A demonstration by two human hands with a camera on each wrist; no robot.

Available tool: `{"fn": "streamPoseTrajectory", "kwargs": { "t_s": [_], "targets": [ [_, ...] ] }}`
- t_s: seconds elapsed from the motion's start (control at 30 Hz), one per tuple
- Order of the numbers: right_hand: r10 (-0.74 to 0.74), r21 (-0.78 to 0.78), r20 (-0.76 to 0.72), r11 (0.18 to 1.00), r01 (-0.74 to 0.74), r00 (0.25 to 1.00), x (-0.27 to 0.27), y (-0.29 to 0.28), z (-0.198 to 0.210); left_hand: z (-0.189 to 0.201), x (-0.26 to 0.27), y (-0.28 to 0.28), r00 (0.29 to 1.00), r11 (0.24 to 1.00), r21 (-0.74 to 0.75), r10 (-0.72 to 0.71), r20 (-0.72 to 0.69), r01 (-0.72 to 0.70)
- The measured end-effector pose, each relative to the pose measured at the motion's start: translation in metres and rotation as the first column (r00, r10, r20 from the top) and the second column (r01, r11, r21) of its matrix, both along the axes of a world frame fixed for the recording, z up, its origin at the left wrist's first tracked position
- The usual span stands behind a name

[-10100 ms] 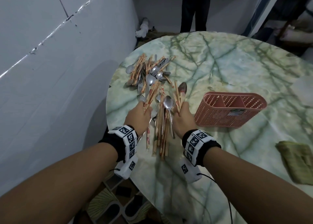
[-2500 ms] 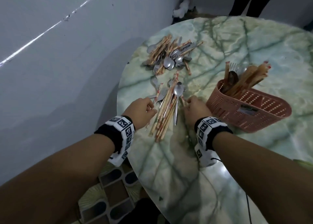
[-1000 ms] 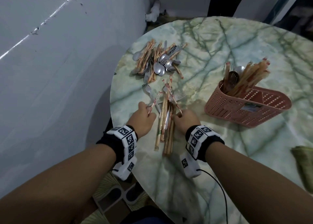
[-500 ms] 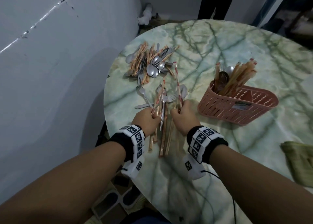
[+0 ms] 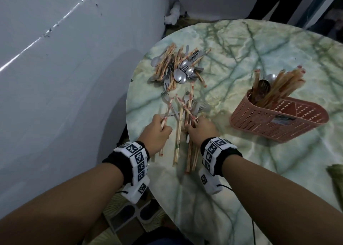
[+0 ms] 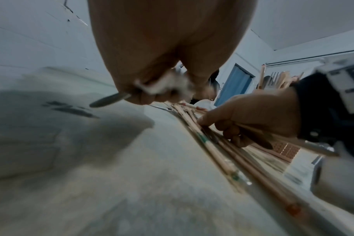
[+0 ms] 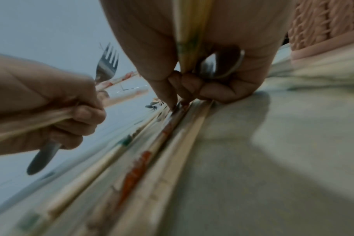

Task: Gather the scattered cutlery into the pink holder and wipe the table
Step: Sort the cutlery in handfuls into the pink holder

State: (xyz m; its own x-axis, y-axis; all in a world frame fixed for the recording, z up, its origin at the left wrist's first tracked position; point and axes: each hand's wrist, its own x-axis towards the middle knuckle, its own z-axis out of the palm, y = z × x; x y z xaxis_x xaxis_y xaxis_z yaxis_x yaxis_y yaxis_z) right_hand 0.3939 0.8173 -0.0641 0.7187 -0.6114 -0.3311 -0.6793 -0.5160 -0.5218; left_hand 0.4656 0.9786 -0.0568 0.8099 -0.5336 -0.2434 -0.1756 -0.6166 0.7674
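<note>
My left hand [image 5: 157,131] grips a fork [image 7: 107,67] and some wrapped chopsticks near the table's left edge; the fork's handle [image 7: 42,158] sticks out below the fist. My right hand [image 5: 199,129] is curled round a bunch of chopsticks [image 7: 187,39] and a metal utensil, fingertips [image 7: 176,102] touching loose chopsticks [image 5: 189,157] that lie on the table between both hands. A second pile of spoons, forks and chopsticks [image 5: 178,68] lies farther back. The pink holder [image 5: 278,120] stands to the right with several chopsticks and utensils in its left compartment.
The round green marble table [image 5: 250,170] ends close to a grey wall [image 5: 65,68] on the left. A green cloth [image 5: 336,176] lies at the right edge. A person's dark legs [image 5: 267,1] stand beyond the far side.
Both hands have closed round cutlery from the near pile and drawn slightly apart. The camera view has shifted a little; the holder's contents stay the same.
</note>
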Motion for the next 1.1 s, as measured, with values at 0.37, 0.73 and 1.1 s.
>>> {"fn": "streamPoseTrajectory", "kwargs": {
  "t_s": [0.37,0.73,1.1],
  "targets": [
    [-0.185,0.191,0.254,0.972,0.138,0.949,-0.015,-0.001,0.014,-0.013,0.012,-0.043,0.999,0.988,0.153,-0.014,0.037,0.008],
    [-0.430,0.419,0.383,0.870,0.262,0.817,-0.020,0.000,0.016,-0.009,0.001,-0.026,0.997,1.000,-0.005,-0.002,0.072,0.003],
    [-0.498,0.501,0.539,0.838,0.216,0.680,-0.020,0.014,0.027,0.003,0.014,-0.022,0.981,0.997,-0.073,-0.017,0.194,0.031]
  ]
}}
